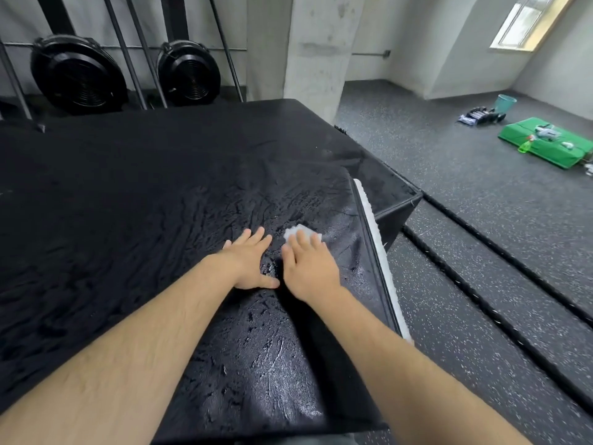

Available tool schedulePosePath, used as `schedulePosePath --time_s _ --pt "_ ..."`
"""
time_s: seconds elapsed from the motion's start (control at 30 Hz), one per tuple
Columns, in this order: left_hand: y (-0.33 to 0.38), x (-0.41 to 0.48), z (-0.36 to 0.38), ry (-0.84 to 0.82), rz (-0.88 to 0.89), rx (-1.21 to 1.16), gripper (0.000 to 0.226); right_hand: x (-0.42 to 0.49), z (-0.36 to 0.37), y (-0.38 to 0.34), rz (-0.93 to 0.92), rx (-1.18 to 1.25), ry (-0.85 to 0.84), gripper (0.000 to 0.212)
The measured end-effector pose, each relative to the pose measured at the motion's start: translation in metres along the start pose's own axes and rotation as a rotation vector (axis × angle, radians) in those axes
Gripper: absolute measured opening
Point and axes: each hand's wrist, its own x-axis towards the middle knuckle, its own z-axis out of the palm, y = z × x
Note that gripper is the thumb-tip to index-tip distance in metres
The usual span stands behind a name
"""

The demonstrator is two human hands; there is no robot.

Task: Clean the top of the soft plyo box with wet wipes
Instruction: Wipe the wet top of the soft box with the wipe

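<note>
The black soft plyo box [134, 194] fills the left and middle of the view, its worn top wrinkled and shiny with wet streaks near me. My right hand [308, 264] lies flat with straight fingers on a crumpled white wet wipe [296, 232], pressing it onto the box top close to the right edge. Just left of it, my left hand [250, 264] rests flat on the top, fingers spread and holding nothing. A white strip [382, 264] shows along the box's right edge.
Grey speckled rubber floor [481, 220] lies to the right, crossed by black ropes [500, 252]. A green mat [545, 142] with a spray bottle [526, 144] and a teal bucket [505, 102] sit far right. Two black fans [77, 75] and a concrete pillar [314, 46] stand behind the box.
</note>
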Motion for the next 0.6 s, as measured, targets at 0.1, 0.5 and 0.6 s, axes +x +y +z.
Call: schedulePosePath --time_s 0.1,0.5,0.6 --pt "-0.003 0.001 0.002 0.018 0.013 -0.016 0.106 -0.032 0.006 -0.005 -0.195 0.003 -0.005 0.057" --pt "0.012 -0.029 0.016 -0.026 0.029 0.045 0.104 -0.039 0.002 0.014 -0.212 -0.013 -0.007 0.054" --pt "0.009 -0.040 0.022 -0.015 0.054 0.000 0.109 -0.033 -0.010 0.018 -0.087 -0.040 0.011 0.053"
